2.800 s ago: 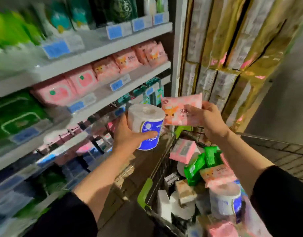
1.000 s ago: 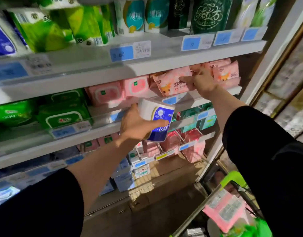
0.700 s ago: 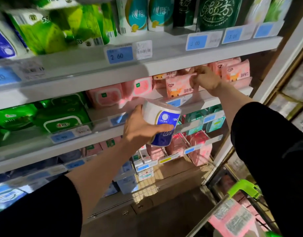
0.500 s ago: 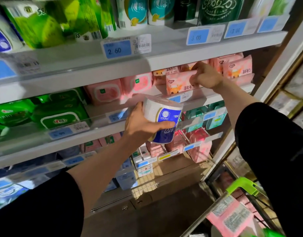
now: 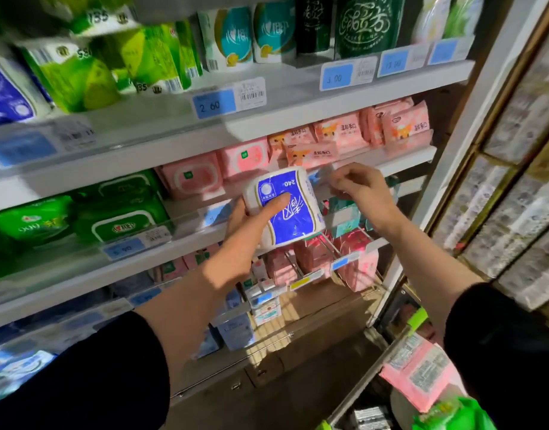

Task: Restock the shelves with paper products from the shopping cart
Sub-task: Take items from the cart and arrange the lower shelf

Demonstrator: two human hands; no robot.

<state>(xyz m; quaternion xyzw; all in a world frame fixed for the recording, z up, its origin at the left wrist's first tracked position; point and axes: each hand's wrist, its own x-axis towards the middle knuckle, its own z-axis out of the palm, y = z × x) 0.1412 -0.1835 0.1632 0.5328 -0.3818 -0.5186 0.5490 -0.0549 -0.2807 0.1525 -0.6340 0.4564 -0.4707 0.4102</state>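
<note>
The left hand [image 5: 251, 221] is clamped on a toilet roll [image 5: 285, 206] in a blue and white wrapper, thumb across the label, holding it tilted in front of the pink-pack shelf [image 5: 400, 156], probably to keep it ready while a slot is found. A pink tissue pack [image 5: 312, 155] lies at that shelf's front edge, just above the right hand [image 5: 360, 184], whose fingers are loosely curled and grip nothing (it hovers beside the roll, not touching it). Both forearms reach up and forward. The shopping cart [image 5: 353, 401], lower right, holds more pink packs.
</note>
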